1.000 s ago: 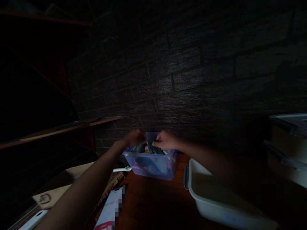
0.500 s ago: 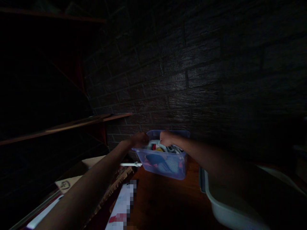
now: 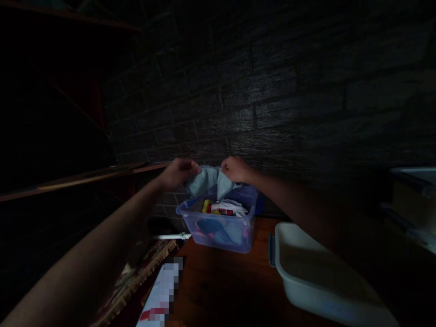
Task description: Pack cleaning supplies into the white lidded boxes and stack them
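Observation:
The scene is dim. My left hand (image 3: 179, 171) and my right hand (image 3: 235, 169) each pinch an upper corner of a pale blue cloth (image 3: 208, 180). They hold it stretched above a clear plastic bin (image 3: 218, 231). The cloth's lower part hangs into the bin. Inside the bin lie a yellow item, a red and white packet (image 3: 223, 209) and other cloths. The bin stands on a wooden table (image 3: 225, 286) against a dark brick wall.
A white plastic tub (image 3: 316, 277) sits on the table to the right of the bin. A fringed mat (image 3: 136, 277) and a white paper lie at the left. A white rod (image 3: 168, 236) lies left of the bin. Wooden shelves run along the left side.
Both hands have risen from inside the bin, lifting the pale blue cloth out and spreading it between them.

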Tool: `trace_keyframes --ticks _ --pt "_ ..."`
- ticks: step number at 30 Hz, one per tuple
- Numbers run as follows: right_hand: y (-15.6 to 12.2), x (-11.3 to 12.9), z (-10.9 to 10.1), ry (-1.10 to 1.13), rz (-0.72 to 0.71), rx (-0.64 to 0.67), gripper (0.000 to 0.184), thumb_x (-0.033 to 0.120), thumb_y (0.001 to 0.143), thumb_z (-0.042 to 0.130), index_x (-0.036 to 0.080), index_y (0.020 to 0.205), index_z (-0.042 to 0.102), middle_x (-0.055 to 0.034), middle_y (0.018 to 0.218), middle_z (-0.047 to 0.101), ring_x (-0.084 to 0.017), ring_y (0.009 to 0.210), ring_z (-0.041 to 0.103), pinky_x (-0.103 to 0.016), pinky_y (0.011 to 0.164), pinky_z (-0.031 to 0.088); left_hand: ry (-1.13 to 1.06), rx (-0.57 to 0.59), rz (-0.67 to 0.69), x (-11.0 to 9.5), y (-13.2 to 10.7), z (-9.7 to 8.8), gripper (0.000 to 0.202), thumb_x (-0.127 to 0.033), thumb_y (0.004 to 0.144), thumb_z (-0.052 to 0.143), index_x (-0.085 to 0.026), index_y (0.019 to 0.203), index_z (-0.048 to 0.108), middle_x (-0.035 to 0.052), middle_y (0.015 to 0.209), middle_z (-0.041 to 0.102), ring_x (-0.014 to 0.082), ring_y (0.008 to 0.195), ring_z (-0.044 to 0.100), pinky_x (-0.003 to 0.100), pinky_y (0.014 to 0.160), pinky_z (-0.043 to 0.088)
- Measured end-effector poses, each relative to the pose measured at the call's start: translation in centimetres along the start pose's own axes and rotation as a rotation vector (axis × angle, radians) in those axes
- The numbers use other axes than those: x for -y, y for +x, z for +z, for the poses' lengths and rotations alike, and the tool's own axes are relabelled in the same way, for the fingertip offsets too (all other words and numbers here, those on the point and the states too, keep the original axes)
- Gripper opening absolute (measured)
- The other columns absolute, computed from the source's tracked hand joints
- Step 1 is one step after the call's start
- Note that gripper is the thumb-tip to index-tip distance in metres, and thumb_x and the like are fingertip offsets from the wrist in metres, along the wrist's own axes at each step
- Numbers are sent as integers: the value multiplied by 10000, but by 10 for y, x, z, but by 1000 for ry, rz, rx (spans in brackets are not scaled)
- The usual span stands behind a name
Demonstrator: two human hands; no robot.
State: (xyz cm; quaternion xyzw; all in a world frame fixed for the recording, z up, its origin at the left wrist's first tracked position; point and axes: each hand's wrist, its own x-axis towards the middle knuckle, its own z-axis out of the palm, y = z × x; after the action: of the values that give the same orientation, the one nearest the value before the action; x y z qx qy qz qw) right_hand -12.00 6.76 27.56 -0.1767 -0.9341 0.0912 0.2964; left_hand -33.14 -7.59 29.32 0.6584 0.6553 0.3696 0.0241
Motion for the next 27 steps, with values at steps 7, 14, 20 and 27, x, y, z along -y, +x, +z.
trace_keyframes --ticks 7,14,20,27 --pt "-82 -46 -74 75 15 12 362 390 992 533 106 933 750 -19 816 681 -131 731 561 -234 638 363 -278 207 34 -70 3 62 353 -502 830 763 -177 816 627 -38 716 544 103 624 479 217 566 345" --pt "-214 -102 -129 515 275 3 630 737 929 492 172 806 743 -11 735 659 -167 684 562 -299 670 413 -776 333 -69 -125 6 182 447 -602 795 777 -173 797 651 -30 687 578 107 569 481 212 525 342" --pt "-271 -132 -157 737 274 -218 392 491 944 547 196 923 806 -62 960 769 -254 943 659 -377 894 464 -1098 350 -230 -157 20 254 437 -593 779 778 -163 848 746 49 804 717 196 734 655 290 698 521" --pt "-290 -135 -151 553 234 -279 271 257 875 664 225 1125 763 -34 1059 742 -220 954 640 -331 822 466 -973 324 -248 -147 17 255 285 -247 683 867 -203 950 777 10 875 723 163 758 635 247 674 478"
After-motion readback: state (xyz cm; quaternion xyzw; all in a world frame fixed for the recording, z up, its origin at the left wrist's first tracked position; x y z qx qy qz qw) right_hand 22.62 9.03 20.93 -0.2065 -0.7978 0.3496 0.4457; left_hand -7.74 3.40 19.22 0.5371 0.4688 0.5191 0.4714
